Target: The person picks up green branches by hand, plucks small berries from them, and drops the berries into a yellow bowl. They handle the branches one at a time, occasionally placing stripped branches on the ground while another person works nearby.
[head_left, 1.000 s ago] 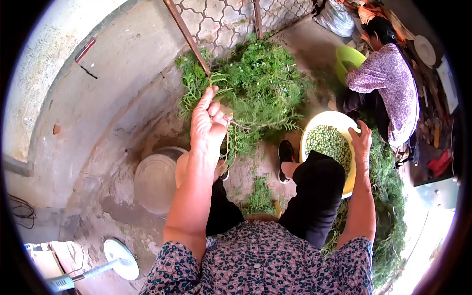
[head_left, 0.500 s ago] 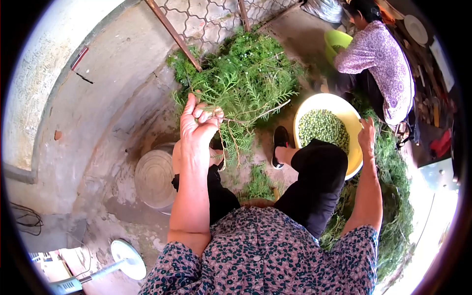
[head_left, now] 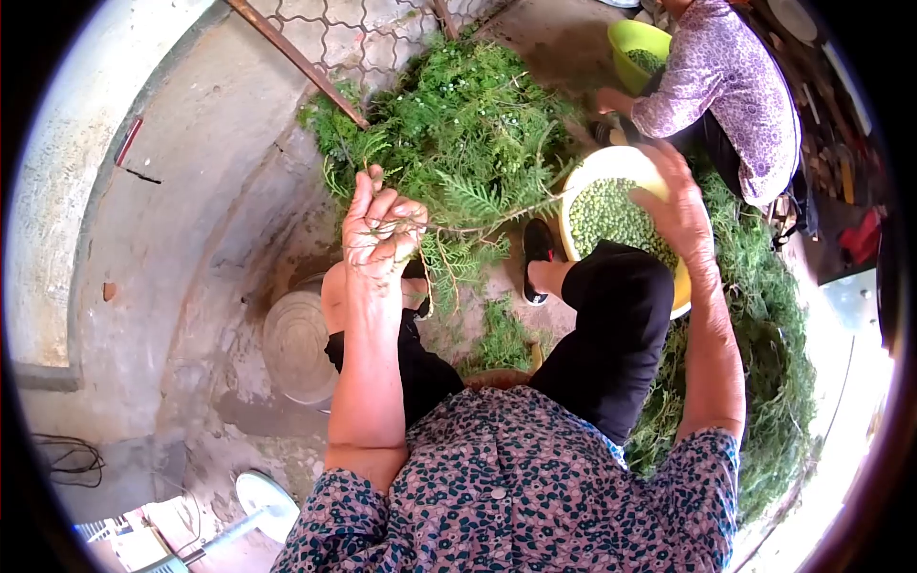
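My left hand [head_left: 382, 224] is closed on one end of a leafy branch [head_left: 468, 228]; gripping it there, I judge, leaves its side sprigs hanging free and its stem pointing across toward the yellow basin [head_left: 611, 162]. My right hand [head_left: 680, 210] is spread wide at the basin's right side, thumb over the green berries [head_left: 621, 218], with nothing visible in it; I cannot tell whether it touches the rim. The basin sits just beyond my right knee [head_left: 621, 277], partly hidden by it, probably so that it's within easy reach. The heap of greenery [head_left: 478, 105] lies on the floor in front of me, likely for the same reason. Beyond the basin, another person [head_left: 731, 76] sits near a lime-green basin [head_left: 626, 43].
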Demonstrator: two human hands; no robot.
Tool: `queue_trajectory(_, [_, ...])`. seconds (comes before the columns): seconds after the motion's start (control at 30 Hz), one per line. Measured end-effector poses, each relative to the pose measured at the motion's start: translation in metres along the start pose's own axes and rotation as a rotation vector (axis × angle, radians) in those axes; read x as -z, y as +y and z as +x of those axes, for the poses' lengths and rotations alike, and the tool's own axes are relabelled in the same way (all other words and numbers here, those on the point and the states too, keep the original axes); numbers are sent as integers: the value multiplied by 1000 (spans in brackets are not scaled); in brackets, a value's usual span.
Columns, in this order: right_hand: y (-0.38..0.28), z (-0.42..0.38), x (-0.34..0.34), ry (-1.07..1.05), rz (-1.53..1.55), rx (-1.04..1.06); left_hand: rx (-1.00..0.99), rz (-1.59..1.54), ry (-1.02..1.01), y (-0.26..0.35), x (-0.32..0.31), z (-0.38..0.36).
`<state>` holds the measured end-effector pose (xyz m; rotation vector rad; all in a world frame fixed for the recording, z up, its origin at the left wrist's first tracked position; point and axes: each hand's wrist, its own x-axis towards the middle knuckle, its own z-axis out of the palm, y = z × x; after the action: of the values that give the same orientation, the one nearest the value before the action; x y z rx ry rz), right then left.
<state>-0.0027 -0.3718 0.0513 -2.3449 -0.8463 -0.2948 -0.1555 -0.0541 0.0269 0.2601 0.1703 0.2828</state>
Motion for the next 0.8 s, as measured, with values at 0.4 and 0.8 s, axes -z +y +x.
queue_trajectory(0.4, [-59,-24,-46,-314,26,366,-26,42,367,-25,9,-11])
queue_trajectory(0.8, [-86,-42,-47,-112,-350,519,-127,2062,53,-37,-8,-21])
